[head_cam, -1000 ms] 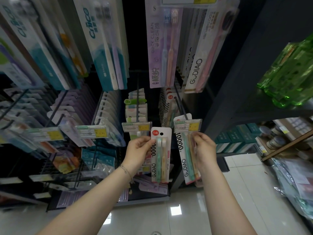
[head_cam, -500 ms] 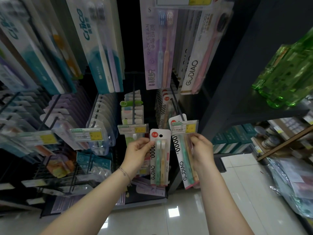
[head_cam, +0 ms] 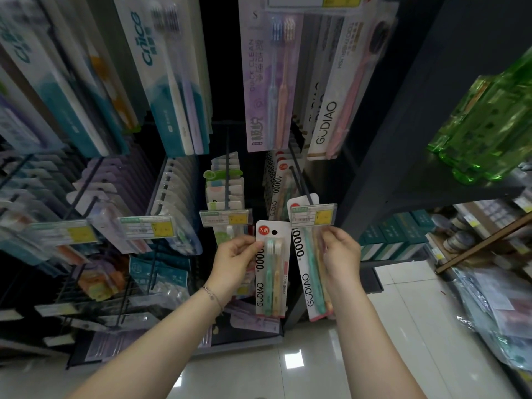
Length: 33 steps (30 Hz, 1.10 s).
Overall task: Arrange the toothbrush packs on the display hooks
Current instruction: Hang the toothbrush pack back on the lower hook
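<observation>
Toothbrush pack (head_cam: 305, 272) partly behind price tag (head_cam: 313, 215)

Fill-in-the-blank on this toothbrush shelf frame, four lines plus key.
1. The left hand holds a toothbrush pack branded ____.
2. The right hand grips a second pack behind a price tag with a ____ patch.
3. The bracelet is on the ____ wrist.
4. The bottles at far right are ____.
Missing: GUDIAO; yellow; left; green.
</observation>
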Available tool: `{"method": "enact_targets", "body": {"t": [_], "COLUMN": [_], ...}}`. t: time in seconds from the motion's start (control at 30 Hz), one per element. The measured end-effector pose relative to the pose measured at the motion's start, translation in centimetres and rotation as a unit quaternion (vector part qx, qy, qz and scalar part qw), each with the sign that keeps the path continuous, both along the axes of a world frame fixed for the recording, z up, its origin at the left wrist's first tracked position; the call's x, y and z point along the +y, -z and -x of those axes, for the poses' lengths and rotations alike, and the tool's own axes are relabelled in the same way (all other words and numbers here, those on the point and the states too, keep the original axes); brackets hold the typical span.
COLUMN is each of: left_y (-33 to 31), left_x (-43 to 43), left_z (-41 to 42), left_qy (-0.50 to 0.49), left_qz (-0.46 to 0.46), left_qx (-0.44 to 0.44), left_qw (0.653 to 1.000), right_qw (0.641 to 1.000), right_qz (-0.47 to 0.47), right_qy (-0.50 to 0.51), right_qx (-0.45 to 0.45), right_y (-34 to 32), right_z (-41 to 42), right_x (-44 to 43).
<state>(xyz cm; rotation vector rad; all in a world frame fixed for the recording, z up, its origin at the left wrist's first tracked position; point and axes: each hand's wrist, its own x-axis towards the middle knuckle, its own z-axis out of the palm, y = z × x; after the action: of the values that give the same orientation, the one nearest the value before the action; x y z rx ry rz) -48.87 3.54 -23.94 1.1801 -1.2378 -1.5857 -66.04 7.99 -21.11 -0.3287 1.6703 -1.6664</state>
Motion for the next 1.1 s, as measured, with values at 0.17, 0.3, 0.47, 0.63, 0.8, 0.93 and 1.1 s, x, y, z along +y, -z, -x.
{"method": "enact_targets", "body": {"t": [0.17, 0.3, 0.47, 0.63, 0.8, 0.93, 1.1], "left_y": [0.1, 0.2, 0.2, -0.2, -0.2, -0.2, -0.4], "left_x": [0.0, 0.0, -0.2, -0.3, -0.5, -0.7, -1.0], "left_z": [-0.3, -0.5, -0.9, -1.3, -1.7, -1.9, -1.8], "left_qy": [0.0, 0.0, -0.006, -0.017, -0.028, -0.026, -0.025], "left_qz": [0.001, -0.001, -0.003, 0.007, 0.011, 0.009, 0.009], "left_qx": [-0.005, -0.008, -0.014, -0.011, -0.016, -0.016, -0.009], "left_qw": [1.0, 1.0, 1.0, 1.0, 0.999, 0.999, 1.0], "right_qw": [0.999, 0.999, 1.0, 0.999, 0.999, 0.997, 0.991], "right_qz": [-0.007, -0.017, -0.025, -0.039, -0.004, 0.001, -0.02], "right_qy": [0.002, 0.019, 0.012, -0.004, -0.012, -0.014, 0.001], "right_qx": [0.042, 0.037, 0.004, -0.016, -0.035, -0.07, -0.134], "right_y": [-1.0, -0.8, 0.0, 1.6, 1.6, 1.4, 0.8], "right_z": [0.0, 0.2, 0.3, -0.2, -1.2, -1.4, -1.4], "right_x": [0.2, -0.2, -0.7, -1.5, -2.7, -4.1, -6.3]}}
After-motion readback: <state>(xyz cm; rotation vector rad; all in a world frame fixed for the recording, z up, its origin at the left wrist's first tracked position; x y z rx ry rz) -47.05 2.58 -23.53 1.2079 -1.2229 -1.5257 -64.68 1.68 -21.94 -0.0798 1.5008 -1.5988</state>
